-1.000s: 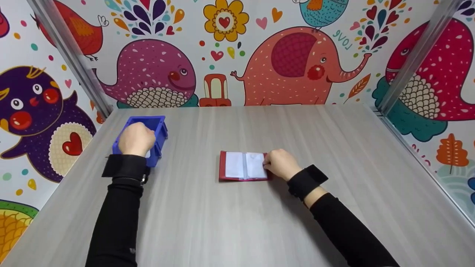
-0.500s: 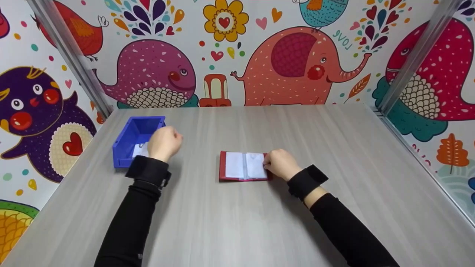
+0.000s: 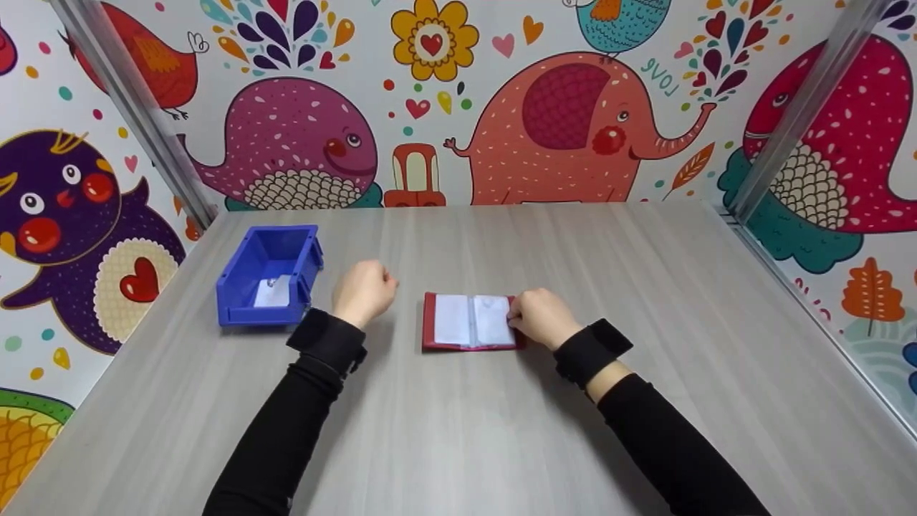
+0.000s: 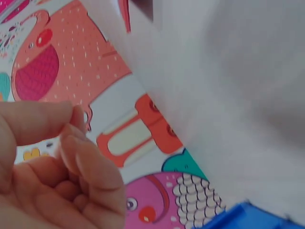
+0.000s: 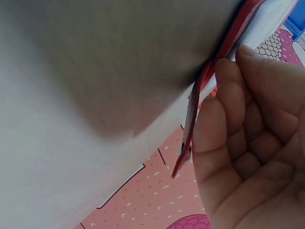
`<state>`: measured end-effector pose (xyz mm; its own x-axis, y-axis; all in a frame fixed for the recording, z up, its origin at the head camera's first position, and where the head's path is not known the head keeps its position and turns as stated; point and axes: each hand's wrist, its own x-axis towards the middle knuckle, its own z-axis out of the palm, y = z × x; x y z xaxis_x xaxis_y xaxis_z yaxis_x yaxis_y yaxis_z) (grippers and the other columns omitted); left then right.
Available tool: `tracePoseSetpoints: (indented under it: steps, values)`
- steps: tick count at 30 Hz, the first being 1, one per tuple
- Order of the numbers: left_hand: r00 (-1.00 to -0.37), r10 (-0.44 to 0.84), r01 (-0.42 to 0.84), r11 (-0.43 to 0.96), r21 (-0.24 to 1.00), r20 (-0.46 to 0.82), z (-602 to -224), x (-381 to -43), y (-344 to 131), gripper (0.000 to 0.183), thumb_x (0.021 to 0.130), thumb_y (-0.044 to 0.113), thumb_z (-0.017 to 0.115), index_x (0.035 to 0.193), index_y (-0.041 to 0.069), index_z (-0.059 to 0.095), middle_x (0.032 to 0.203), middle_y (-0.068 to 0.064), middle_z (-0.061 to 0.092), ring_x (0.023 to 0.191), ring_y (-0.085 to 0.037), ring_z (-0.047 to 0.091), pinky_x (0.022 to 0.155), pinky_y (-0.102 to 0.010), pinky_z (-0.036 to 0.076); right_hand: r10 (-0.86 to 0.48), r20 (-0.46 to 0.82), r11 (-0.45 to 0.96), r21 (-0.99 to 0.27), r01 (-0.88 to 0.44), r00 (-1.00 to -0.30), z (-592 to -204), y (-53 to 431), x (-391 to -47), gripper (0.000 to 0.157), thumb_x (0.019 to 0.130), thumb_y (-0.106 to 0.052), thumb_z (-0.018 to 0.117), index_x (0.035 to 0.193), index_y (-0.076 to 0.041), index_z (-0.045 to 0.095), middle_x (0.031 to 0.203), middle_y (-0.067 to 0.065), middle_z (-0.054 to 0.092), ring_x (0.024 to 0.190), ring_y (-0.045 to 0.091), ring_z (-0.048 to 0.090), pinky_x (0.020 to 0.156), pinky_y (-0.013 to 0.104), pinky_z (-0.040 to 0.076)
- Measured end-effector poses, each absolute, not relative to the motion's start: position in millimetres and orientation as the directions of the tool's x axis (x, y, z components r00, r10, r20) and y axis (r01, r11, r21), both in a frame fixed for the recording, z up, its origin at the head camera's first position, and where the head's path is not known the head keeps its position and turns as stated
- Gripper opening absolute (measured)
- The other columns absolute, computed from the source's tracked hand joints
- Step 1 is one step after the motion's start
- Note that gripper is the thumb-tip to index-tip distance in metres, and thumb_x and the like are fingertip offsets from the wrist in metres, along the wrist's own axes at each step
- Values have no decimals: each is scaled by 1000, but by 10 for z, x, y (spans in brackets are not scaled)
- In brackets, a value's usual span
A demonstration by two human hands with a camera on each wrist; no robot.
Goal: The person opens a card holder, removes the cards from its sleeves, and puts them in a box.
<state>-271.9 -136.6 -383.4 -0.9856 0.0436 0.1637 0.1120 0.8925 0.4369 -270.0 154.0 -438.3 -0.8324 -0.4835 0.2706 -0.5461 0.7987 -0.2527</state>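
Observation:
In the head view, a small red card holder [image 3: 430, 322] lies spread flat on the table, with white cards or plastic pages [image 3: 453, 319] inside. My right hand [image 3: 544, 317] pinches its right edge between thumb and fingers. The right wrist view shows the red cover [image 5: 233, 36] at the fingertips, with a loose flap hanging below. My left hand [image 3: 364, 290] is held above the table, between the card holder and a blue bin [image 3: 276, 315]. In the left wrist view its thumb and forefinger meet at the tips, other fingers curled; no thing shows between them.
The blue bin stands at the left of the table [image 3: 444, 430] and contains a white card [image 3: 272, 292] with a small shiny spot. Patterned walls [image 3: 444, 115] enclose the back and both sides. Metal posts [image 3: 809, 107] rise at the corners.
My left hand has come out of the blue bin and moved right toward the card holder, uncovering the white card inside. The right hand and the card holder have stayed put.

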Motion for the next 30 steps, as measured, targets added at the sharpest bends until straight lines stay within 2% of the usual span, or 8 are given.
tracePoseSetpoints:
  steps: [5, 8, 14, 21, 30]
  values:
    - [-985, 76, 137, 891, 433, 154, -3914, -2678, -1193, 26, 91, 16, 66, 65, 11, 61, 68, -1, 59, 61, -20, 54, 59, -39, 47, -485, 270, 799, -249, -547, -832, -4378, 1536, -2698, 5, 79, 1, 77, 76, -3, 77, 76, 7, 73, 72, 27, 68, 69, 41, 54]
    - [-982, 106, 164, 889, 428, 157, -3958, -2652, -1096, 23, 90, 15, 66, 67, 9, 64, 68, -1, 60, 61, -19, 54, 58, -38, 46, -481, 268, 803, -248, -542, -835, -4379, 1531, -2698, 5, 79, 0, 77, 76, -3, 77, 76, 7, 73, 72, 27, 68, 69, 41, 54]
    - [-970, 163, 224, 885, 407, 180, -4027, -2617, -950, 22, 87, 11, 64, 65, 10, 64, 64, 1, 56, 60, -19, 50, 55, -37, 42, -454, 251, 821, -255, -511, -855, -4374, 1529, -2684, 6, 80, -1, 77, 76, -6, 77, 78, 5, 73, 74, 26, 68, 68, 40, 55]
    - [-968, 193, 242, 889, 389, 161, -4081, -2587, -879, 16, 85, 11, 67, 69, 10, 65, 68, 0, 60, 63, -20, 54, 59, -38, 46, -450, 240, 822, -266, -504, -860, -4363, 1527, -2681, 4, 81, -2, 77, 78, -5, 78, 79, 5, 73, 76, 26, 69, 70, 40, 55]
    - [-964, 225, 260, 900, 351, 139, -4144, -2569, -837, 16, 79, 6, 67, 64, 12, 64, 67, 0, 60, 62, -21, 55, 56, -39, 47, -446, 234, 823, -272, -499, -864, -4353, 1525, -2679, 5, 81, -2, 77, 77, -5, 77, 79, 5, 73, 74, 25, 68, 69, 40, 55]
